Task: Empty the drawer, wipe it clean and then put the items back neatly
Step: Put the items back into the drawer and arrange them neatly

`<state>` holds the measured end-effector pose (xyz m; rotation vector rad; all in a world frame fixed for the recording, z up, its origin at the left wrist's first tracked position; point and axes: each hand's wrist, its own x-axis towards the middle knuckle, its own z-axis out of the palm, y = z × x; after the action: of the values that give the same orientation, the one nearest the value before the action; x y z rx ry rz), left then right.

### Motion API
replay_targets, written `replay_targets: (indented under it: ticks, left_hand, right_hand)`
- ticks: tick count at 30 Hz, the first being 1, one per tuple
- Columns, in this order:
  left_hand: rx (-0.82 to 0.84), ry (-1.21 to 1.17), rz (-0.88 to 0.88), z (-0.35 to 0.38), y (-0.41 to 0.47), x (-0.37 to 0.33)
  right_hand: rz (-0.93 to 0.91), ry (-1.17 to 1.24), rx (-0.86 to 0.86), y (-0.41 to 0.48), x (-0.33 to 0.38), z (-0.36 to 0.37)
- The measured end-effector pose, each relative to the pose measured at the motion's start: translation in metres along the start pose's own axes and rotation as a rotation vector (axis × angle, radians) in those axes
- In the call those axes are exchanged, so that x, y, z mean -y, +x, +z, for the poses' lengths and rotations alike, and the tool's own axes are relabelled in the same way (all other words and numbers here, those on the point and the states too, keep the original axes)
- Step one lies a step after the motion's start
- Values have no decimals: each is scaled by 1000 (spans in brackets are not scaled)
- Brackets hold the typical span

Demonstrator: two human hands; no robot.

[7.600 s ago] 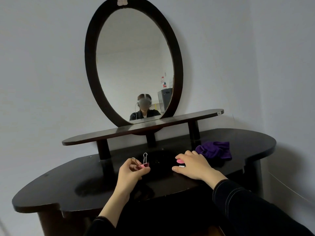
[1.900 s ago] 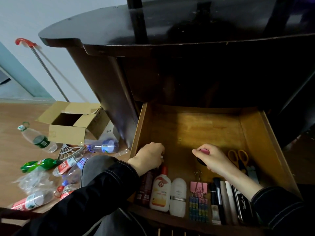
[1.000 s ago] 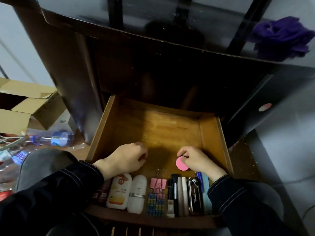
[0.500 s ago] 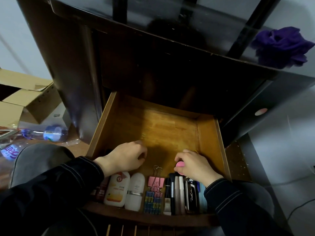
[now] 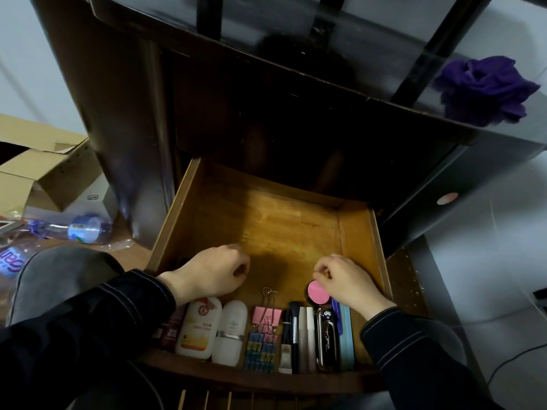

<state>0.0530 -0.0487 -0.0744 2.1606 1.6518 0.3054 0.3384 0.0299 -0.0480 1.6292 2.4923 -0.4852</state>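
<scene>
Drawer [image 5: 174, 220] is pulled out under the table [image 5: 355, 45]. Right grip [image 5: 346, 284] is curled, pinching the pink compact [image 5: 318, 292] just behind the front row of bottles [image 5: 201, 327], binder clips [image 5: 267, 315] and brushes [image 5: 293, 329]. Left grip [image 5: 213, 273] is curled in the drawer; can't tell if it holds anything. Purple cloth [image 5: 485, 90] is on the table, cardboard box [image 5: 44, 173] on the floor to the left.

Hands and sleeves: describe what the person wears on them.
The left hand and right hand are bare: no gloves, rings or watch show. The left sleeve and right sleeve are long and dark, with pale stitched lines near the cuffs.
</scene>
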Motion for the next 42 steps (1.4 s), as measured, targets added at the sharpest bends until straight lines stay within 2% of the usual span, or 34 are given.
replay_targets:
  ticks: [4, 7, 17, 20, 22, 25, 30, 42]
  left_hand:
    - [17, -1, -2, -10, -3, -8]
    - [51, 6, 38, -22, -12, -21]
    - [88, -161, 199, -46, -101, -78]
    - [80, -159, 209, -40, -125, -85]
    - [18, -54, 211, -36, -136, -84]
    - [-82, 45, 291, -35, -144, -85]
    - [-141, 181, 435, -39, -144, -90]
    - [-226, 122, 464, -30, -143, -82]
  right_hand:
    - [28, 63, -70, -11, -9, -18]
    - [-12, 94, -31, -30, 0, -20]
    - [-313, 434, 139, -132, 66, -4]
    - [-360, 330, 108, -147, 66, 4]
    - [-407, 193, 24, -155, 64, 8]
    - [-468, 143, -58, -161, 65, 9]
    - [-511, 43, -123, -161, 68, 3]
    - [-539, -7, -134, -163, 72, -4]
